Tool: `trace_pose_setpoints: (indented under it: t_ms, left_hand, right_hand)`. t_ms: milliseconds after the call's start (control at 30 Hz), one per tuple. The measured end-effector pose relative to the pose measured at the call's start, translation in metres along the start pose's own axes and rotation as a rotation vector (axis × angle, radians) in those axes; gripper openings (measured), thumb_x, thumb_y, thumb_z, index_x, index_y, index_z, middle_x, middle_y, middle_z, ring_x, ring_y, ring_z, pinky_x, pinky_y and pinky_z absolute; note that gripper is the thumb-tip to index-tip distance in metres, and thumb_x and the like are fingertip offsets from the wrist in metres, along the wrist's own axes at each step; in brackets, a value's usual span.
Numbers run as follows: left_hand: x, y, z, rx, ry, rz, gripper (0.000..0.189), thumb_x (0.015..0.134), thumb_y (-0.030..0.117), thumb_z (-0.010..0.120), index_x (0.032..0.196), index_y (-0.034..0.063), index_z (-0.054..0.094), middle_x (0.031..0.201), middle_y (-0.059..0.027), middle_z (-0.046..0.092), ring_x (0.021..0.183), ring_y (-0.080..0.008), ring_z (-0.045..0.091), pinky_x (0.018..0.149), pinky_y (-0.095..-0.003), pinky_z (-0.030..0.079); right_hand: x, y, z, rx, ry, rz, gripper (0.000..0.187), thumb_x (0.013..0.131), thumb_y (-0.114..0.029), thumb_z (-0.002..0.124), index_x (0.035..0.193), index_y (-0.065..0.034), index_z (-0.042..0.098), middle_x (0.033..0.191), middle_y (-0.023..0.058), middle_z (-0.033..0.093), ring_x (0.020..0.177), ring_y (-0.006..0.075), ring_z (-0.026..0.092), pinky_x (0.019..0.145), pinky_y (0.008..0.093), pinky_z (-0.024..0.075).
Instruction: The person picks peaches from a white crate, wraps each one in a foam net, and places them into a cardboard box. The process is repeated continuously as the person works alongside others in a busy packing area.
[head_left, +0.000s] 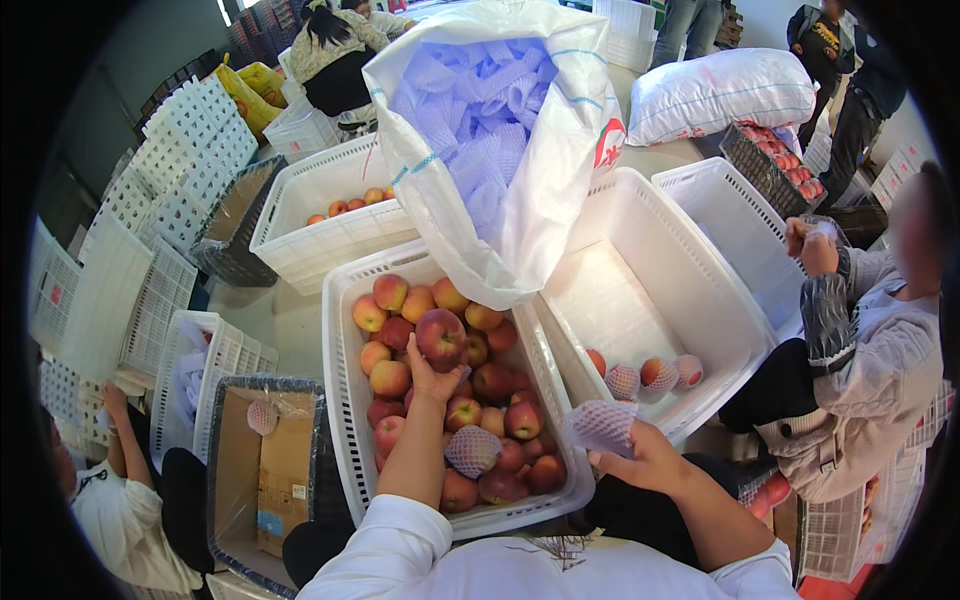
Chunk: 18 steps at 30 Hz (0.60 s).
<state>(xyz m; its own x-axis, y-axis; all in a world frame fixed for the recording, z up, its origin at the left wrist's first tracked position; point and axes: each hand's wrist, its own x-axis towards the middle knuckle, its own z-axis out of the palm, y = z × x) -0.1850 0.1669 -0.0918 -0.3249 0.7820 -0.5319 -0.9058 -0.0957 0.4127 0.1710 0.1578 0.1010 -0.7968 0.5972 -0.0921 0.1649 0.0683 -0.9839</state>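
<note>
My left hand (433, 384) holds a large red apple (441, 339) above a white plastic crate (343, 450) full of loose apples. Just past that crate's right corner, my right hand (654, 459) grips a foam net sleeve (606, 426); whether an apple is inside it, I cannot tell. One netted apple (473, 451) lies among the bare ones near the crate's front. Beyond stands a big white woven sack (517, 262), its mouth wide, heaped with foam net sleeves (487, 112).
Right of the sack, a white crate (615, 277) holds a few apples, some netted. At left, a cardboard-lined box (247, 480) contains one netted apple (262, 417). Co-workers sit on the right (862, 360) and left (120, 510). A stuffed white sack (720, 94) lies behind.
</note>
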Motion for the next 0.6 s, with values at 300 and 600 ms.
trace_pose_setpoints:
  t_ms: [300,600]
  left_hand:
    - [-0.154,-0.036,0.073,0.073,-0.632,-0.185,0.062,0.091,0.049,0.057,0.133,0.0064,0.044,0.126,-0.0149,0.055,0.111,-0.0362,0.058,0.086,-0.0464,0.054]
    - [-0.251,-0.078,0.116,0.949,-0.562,0.914,0.055,0.092,0.039,0.057,0.132,0.0026,0.045,0.122,-0.0123,0.054,0.114,-0.0237,0.051,0.101,-0.0364,0.039]
  right_hand:
    - [-0.005,-0.003,0.024,0.368,0.223,0.133,0.064,0.080,-0.015,0.075,0.133,-0.0004,0.043,0.126,0.0078,0.054,0.116,0.0171,0.051,0.102,0.0327,0.0388]
    - [-0.015,-0.027,0.072,0.891,0.191,-0.182,0.063,0.079,-0.006,0.075,0.131,-0.0021,0.041,0.123,0.0105,0.055,0.115,0.0218,0.055,0.100,0.0356,0.0444]
